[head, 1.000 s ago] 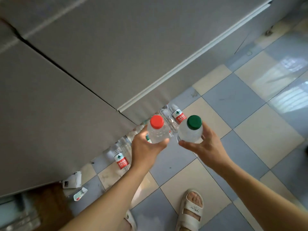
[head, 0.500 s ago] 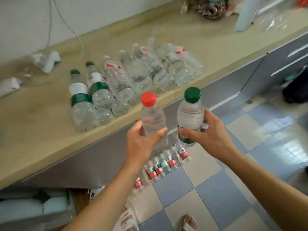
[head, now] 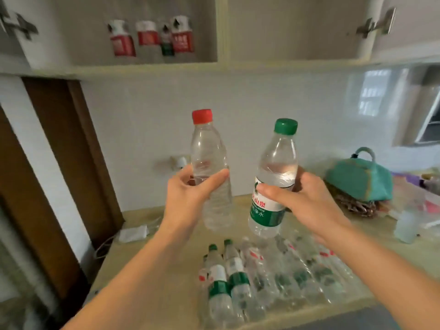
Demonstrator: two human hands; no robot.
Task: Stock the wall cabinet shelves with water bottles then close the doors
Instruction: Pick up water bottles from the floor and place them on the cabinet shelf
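My left hand (head: pixel 190 194) grips a clear red-capped bottle (head: pixel 209 163) upright above the counter. Beside it my right hand (head: pixel 307 198) grips a green-capped bottle (head: pixel 273 186) with a green and white label. Both are held below the open wall cabinet (head: pixel 147 66). Its left compartment holds several bottles (head: pixel 152 36) with red or green labels at the back. The right compartment (head: pixel 297 27) shows no bottles. More bottles (head: pixel 262 277) lie in a row on the counter under my arms.
A teal bag (head: pixel 359 177) sits on the counter (head: pixel 166 234) at the right, with a small cup (head: pixel 407 225) in front of it. A white adapter with cable (head: pixel 133 233) lies at the left. A brown door frame (head: pixel 71 163) stands at the left. Cabinet hinges (head: pixel 376 22) show top right.
My view has swung up from the floor, past the counter, to the open wall cabinet. Both hands have risen with their bottles, which now stand upright before the wall.
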